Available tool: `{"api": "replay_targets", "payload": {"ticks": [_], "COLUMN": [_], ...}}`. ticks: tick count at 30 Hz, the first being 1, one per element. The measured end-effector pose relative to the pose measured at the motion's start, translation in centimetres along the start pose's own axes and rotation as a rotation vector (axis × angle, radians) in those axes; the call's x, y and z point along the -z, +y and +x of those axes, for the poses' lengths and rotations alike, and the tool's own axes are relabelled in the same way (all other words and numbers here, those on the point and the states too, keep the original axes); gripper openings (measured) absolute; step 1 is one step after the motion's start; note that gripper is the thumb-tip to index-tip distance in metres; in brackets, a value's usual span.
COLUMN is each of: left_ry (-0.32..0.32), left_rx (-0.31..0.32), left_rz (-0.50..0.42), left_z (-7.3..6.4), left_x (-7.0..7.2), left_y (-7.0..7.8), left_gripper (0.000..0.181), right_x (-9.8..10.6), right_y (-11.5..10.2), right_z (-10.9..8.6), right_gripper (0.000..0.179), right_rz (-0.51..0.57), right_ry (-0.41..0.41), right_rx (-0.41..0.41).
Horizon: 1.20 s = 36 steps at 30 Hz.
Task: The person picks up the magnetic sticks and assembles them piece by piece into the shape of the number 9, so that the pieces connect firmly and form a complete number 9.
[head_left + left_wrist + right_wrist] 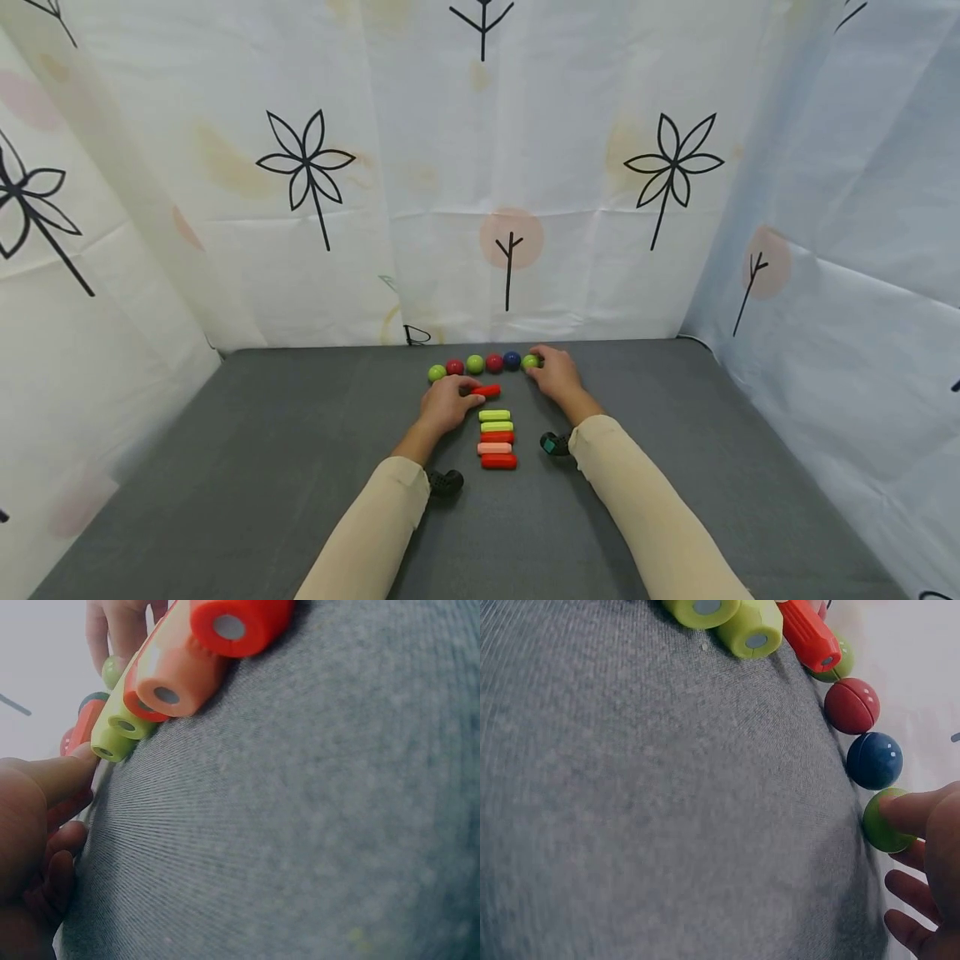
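Note:
At the far side of the table, my left hand [447, 406] pinches a red magnetic stick [487, 390] near its left end, between thumb and fingers. My right hand [557, 375] has thumb and fingers around a green ball [887, 821] at the right end of a row of balls. Leftward from it run a blue ball [874, 760], a red ball [852, 706], then more green and red ones. The held stick lies just in front of this row. Nearer me are two yellow-green sticks [494, 415], a red stick [497, 437], a peach stick [494, 448] and another red stick [498, 461].
The grey cloth-covered table [300, 483] ends just behind the balls, at a white patterned curtain [435, 275]. More curtain hangs along the left and right sides. Black wrist devices [446, 483] sit under both forearms.

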State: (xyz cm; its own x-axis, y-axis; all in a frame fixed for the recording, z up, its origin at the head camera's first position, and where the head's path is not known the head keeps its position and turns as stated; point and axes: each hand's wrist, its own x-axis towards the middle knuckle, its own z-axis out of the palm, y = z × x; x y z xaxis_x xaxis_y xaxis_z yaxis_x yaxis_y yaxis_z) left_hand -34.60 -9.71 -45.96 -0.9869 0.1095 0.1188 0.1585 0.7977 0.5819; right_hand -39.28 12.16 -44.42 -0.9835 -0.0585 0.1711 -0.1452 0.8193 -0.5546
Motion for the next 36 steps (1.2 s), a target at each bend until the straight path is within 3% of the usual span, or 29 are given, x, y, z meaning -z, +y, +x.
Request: {"api": "replay_targets", "payload": {"ticks": [15, 25, 36], "left_ry": [0.002, 0.002, 0.024], "left_rx": [-0.013, -0.008, -0.018], "left_rz": [-0.007, -0.026, -0.035], "left_z": [-0.1, -0.1, -0.2], "left_x": [0.0, 0.2, 0.0], "left_y": [-0.1, -0.2, -0.2], "left_gripper": [0.027, 0.027, 0.028], "right_x": [0.7, 0.8, 0.1], "right_y": [0.4, -0.1, -0.8], "right_z": [-1.4, -2.8, -3.6], "right_gripper": [0.037, 0.036, 0.036], "right_rz": [0.085, 0.161, 0.174], "right_ry": [0.063, 0.026, -0.017], "right_rx": [0.026, 0.050, 0.064]}}
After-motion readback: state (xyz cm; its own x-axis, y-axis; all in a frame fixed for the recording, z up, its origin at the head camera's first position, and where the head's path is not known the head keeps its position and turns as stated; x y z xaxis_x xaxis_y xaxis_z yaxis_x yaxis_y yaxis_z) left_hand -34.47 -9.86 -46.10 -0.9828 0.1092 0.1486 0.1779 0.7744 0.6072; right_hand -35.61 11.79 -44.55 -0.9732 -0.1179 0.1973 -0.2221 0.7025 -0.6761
